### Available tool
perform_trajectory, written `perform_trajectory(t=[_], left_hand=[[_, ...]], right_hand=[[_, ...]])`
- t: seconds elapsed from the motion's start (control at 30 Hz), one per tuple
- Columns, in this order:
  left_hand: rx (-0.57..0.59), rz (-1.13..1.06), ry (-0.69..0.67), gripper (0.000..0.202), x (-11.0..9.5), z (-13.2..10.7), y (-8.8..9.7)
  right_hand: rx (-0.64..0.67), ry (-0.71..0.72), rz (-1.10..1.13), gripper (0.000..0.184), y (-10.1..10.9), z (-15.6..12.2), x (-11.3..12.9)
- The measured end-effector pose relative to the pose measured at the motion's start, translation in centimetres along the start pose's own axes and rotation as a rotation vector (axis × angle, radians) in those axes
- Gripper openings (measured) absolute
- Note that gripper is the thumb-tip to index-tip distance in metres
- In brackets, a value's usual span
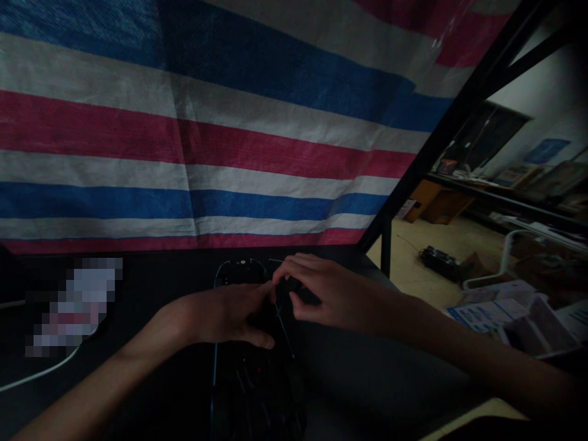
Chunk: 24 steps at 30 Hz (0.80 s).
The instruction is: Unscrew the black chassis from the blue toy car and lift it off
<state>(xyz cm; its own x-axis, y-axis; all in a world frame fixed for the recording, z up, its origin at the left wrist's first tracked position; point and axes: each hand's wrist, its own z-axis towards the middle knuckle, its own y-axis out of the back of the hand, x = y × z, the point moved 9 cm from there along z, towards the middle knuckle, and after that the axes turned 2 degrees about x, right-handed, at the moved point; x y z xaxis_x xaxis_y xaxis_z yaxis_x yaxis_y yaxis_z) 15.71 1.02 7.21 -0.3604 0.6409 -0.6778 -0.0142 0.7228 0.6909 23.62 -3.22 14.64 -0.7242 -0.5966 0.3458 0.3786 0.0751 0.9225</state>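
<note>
Both my hands meet over a dark device with thin wires [257,373] that lies on a black table [376,380]. My left hand [225,315] rests on the device, fingers stretched toward the right, thumb below. My right hand [316,291] curls its fingers and thumb around a small dark part [298,291] at the device's far end. The light is dim, so the part's shape is unclear.
A red, white and blue striped tarp [206,135] hangs right behind the table. A black metal frame post [386,245] stands at the right. A white cable [41,373] runs at the left. Boxes and papers [496,312] lie on the floor beyond.
</note>
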Motion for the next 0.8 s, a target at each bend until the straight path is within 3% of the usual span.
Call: perform_trajectory(t=[0.17,0.27,0.4,0.53,0.6,0.7,0.8], left_hand=[[0.004,0.054,0.059,0.065,0.1,-0.1,0.0],[0.013,0.061,0.082,0.068,0.3,-0.1,0.0],[0.018,0.036,0.037,0.061,0.2,0.0,0.0],[-0.001,0.033,0.013,0.061,-0.1,0.0,0.1],[-0.01,0.043,0.039,0.06,-0.1,-0.1,0.2],[0.008,0.053,0.084,0.057,0.0,-0.1,0.2],[0.024,0.035,0.037,0.058,-0.2,0.0,0.1]], right_hand=[[-0.035,-0.128,-0.129,0.012,0.2,-0.1,-0.9],[-0.017,-0.197,-0.157,0.015,-0.3,0.0,-1.6],[-0.002,-0.132,-0.047,0.013,-0.6,0.1,-0.9],[-0.044,-0.064,-0.15,0.012,0.0,0.1,-0.2],[-0.039,-0.082,-0.217,0.008,0.0,0.1,-0.6],[-0.014,-0.176,-0.271,0.023,-0.3,0.1,-1.7],[-0.054,-0.195,-0.186,0.011,-0.1,0.1,-1.8]])
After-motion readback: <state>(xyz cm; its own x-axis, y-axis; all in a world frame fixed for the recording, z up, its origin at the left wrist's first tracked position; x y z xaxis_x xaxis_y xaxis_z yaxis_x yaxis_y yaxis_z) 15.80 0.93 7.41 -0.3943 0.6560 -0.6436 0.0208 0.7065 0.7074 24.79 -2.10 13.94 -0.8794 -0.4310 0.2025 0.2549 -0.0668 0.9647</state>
